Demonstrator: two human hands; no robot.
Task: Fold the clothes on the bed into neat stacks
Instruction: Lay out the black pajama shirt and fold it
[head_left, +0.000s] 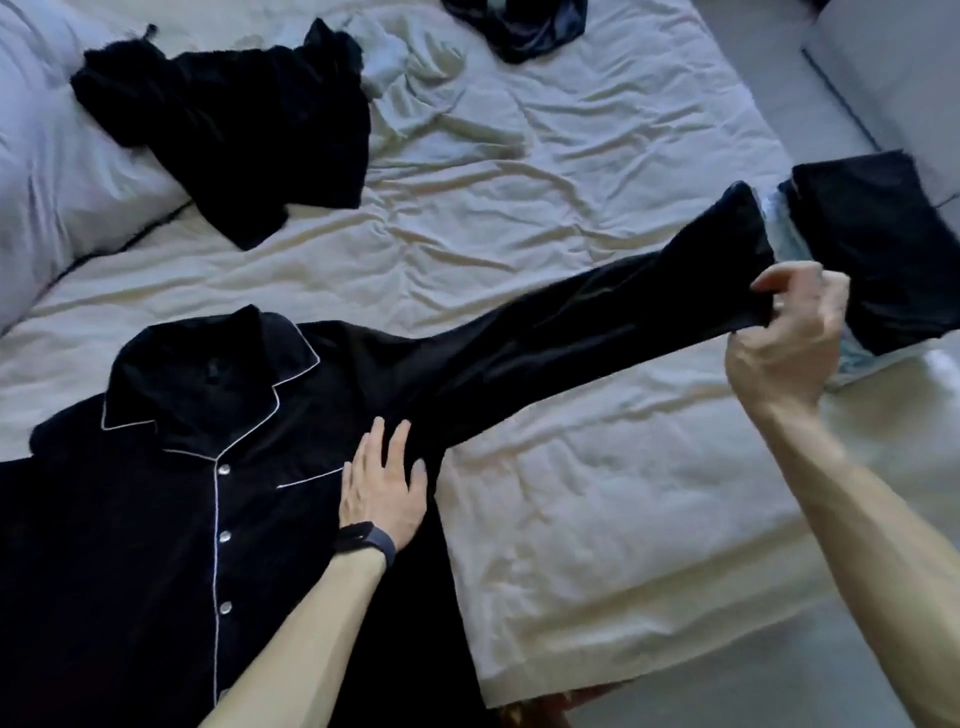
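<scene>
black silky pyjama shirt with white edging (156, 545) lies on the pale wrinkly bed (571, 493). flat left grip (382, 488) presses it; right grip (789, 338) pinches the end of its sleeve (571, 353). a hard tug could drag it crooked.

On the bed (571, 519), near left: shirt (156, 519) lying flat, left hand (382, 488) resting on it. Its sleeve (571, 353) stretched rightward, end pinched in the right hand (789, 338) just before a folded stack (883, 249) at the right edge. Far left: crumpled garment (249, 124) against a pillow (62, 171). Far edge: loose garment (524, 31).
</scene>
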